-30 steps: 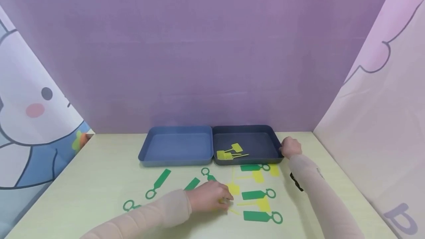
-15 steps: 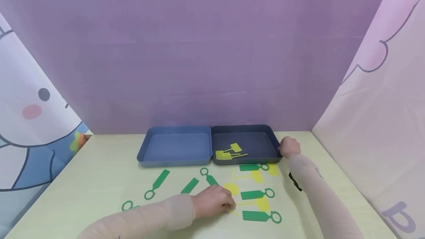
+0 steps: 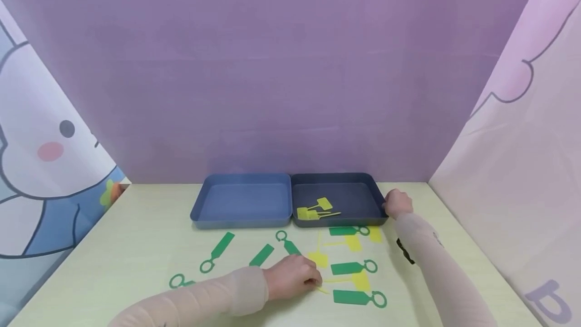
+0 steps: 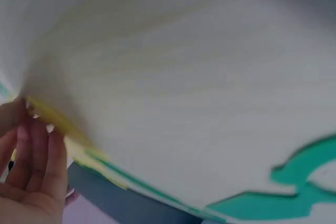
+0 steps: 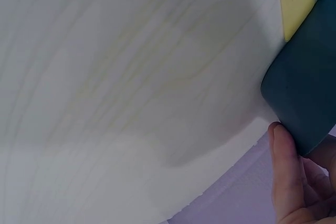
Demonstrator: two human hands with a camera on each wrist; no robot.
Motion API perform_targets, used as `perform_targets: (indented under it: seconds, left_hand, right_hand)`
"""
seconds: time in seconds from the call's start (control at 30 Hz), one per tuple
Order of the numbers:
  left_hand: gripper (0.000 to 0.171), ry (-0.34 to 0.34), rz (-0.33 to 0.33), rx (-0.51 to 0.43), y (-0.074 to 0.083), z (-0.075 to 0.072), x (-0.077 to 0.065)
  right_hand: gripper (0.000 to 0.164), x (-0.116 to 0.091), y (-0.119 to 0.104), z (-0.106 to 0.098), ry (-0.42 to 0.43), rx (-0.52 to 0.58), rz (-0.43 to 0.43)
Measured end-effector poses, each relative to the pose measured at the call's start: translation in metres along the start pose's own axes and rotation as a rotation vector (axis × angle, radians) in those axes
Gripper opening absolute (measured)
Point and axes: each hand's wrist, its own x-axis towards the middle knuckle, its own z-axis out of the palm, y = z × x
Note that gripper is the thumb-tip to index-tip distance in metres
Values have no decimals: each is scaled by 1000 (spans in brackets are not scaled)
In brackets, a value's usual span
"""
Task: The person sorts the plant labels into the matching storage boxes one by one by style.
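My left hand (image 3: 294,277) is low over the table, thumb and fingertips pinching a yellow plant label (image 4: 58,119); its thin stem pokes out past the fingers, and the rest is hidden in the head view. Around it lie green ring-ended tags, such as one green tag (image 3: 351,268) to the right, and T-shaped yellow labels, such as one yellow label (image 3: 361,281). My right hand (image 3: 398,203) grips the right wall of the dark tray (image 3: 345,222), thumb on one side and fingers on the other. Several yellow labels (image 3: 324,203) lie in that tray's front left corner.
A blue tray (image 3: 240,224) stands against the dark tray's left side. More green tags, among them a left green tag (image 3: 222,246), lie on the pale table (image 3: 113,256). Behind the trays rises a purple wall (image 3: 290,74), with printed panels at both sides.
My left hand has moved slightly right, its fingers closing together over the yellow label. The green tags behind it show more fully. My right hand stays on the dark tray.
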Motion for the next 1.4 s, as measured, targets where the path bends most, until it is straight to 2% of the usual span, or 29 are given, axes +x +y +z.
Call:
perform_targets:
  seconds: [0.2,0.57,0.63,0.77,0.87,1.1,1.4]
  left_hand:
    - [15,-11,21,55,0,-1,-1]
    - [16,-12,6,37,-1,-6,-2]
    - [17,-15,-4,23,-2,-6,-2]
    - [20,-31,-66,-35,-2,-6,-2]
    - [23,-16,-96,-73,-4,-6,-1]
    - [21,35,-114,-117,-3,-14,3]
    - [20,68,-148,-98,-2,-25,7]
  right_hand:
    - [23,0,1,2,-3,0,5]
    - [19,2,0,2,6,-3,-9]
    - [18,2,1,2,5,-4,-10]
    - [18,2,3,3,1,-4,-12]
    - [20,3,3,2,-3,-1,-12]
    - [22,2,3,2,-3,-1,-5]
    - [20,1,2,1,3,-5,-18]
